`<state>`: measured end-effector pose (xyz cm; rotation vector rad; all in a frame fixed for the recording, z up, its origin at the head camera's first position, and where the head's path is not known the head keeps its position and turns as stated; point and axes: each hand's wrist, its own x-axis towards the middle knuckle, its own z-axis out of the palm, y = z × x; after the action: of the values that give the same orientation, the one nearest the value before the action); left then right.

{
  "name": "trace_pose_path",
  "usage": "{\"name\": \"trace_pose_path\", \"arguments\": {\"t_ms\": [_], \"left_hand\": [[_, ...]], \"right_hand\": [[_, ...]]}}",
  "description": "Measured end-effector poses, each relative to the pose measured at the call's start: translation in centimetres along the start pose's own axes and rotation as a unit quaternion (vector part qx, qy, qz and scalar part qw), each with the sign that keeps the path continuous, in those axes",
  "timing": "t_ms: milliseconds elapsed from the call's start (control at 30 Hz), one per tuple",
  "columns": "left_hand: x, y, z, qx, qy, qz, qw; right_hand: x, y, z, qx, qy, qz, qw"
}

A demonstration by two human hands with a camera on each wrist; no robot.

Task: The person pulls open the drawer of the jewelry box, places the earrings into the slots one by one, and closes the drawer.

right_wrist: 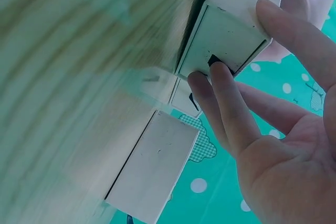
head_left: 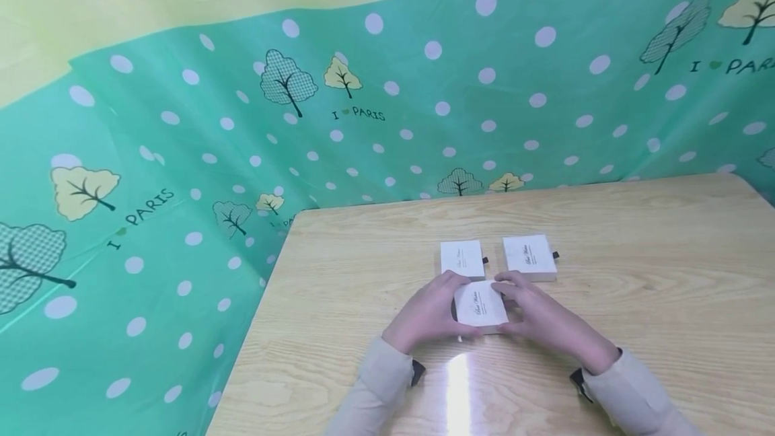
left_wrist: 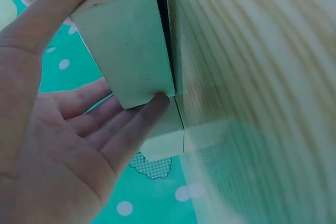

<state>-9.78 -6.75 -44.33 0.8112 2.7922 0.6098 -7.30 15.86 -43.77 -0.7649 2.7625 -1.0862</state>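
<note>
Your left hand [head_left: 427, 313] and right hand [head_left: 541, 315] hold one white box [head_left: 481, 305] between them on the wooden table [head_left: 636, 301], near the table's middle and close to you. The box rests on the tabletop with its printed top face up.

Left hand: the thumb lies along the box's upper edge and the fingers [left_wrist: 137, 124] are nearly straight, one fingertip touching the box's lower corner. The palm is open toward the box's left side face.

Right hand: the fingers [right_wrist: 223, 103] are extended, with two fingertips pressed against the box's right end face at the small black tab [right_wrist: 219, 64]. The thumb reaches over the top edge. The box is pinched between thumb and fingertips on this side.

Two more white boxes lie just beyond your hands. The left box [head_left: 462, 259] and the right box [head_left: 529, 255] sit side by side with a gap between them, each showing a black tab on its right side. A green dotted cloth [head_left: 181, 173] with tree prints hangs behind and left of the table.
</note>
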Motion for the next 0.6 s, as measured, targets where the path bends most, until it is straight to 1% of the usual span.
{"name": "trace_pose_path", "arguments": {"t_ms": [133,267,367,500,600], "left_hand": [[-0.03,0.04,0.10,0.001,-0.003,0.002,1.0000],[0.02,0.12,0.15,0.004,-0.007,0.001,1.0000],[0.05,0.17,0.14,0.004,-0.009,-0.003,0.9999],[0.03,0.16,-0.03,0.003,-0.010,-0.006,0.9999],[0.01,0.09,-0.04,0.002,-0.013,-0.007,0.9999]], "right_hand": [[-0.01,0.01,0.08,0.002,-0.001,0.003,1.000],[-0.01,0.11,0.05,0.010,-0.004,-0.003,1.000],[-0.09,0.32,-0.17,0.041,-0.012,0.002,0.999],[-0.06,0.57,-0.63,0.086,-0.018,0.051,0.995],[0.07,0.75,-0.73,0.097,-0.022,0.085,0.991]]}}
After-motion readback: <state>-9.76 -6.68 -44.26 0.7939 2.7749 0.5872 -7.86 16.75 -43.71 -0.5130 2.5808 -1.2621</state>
